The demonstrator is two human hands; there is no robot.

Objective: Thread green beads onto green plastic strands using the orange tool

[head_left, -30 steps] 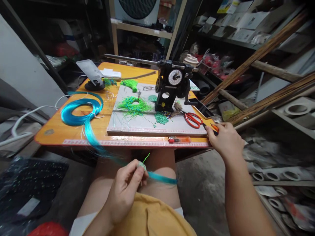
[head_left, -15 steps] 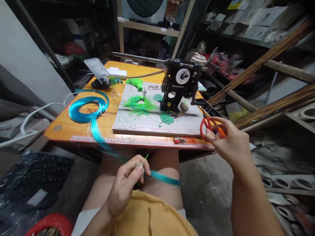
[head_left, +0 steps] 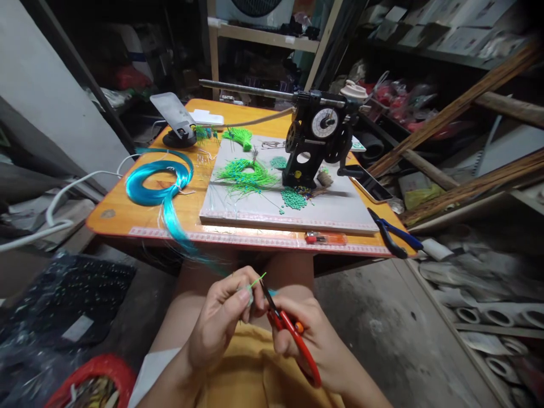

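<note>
left grip (head_left: 225, 309) pinches green string (head_left: 258, 279) in front of worktop (head_left: 140, 218) | string's end sticks up and right | right grip (head_left: 308, 317) holds scissors (head_left: 293, 330), blades (head_left: 270, 297) pointing up-left, close beside that end

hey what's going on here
A person sits at a wooden table, working over their lap. The left hand pinches a bright green strand with one end sticking up. The right hand holds red-handled scissors, blades close to that strand; whether they touch it is hard to tell. On the table are a coil of blue fibre, and a board with green bundles, turquoise beads and a black cranked machine.
</note>
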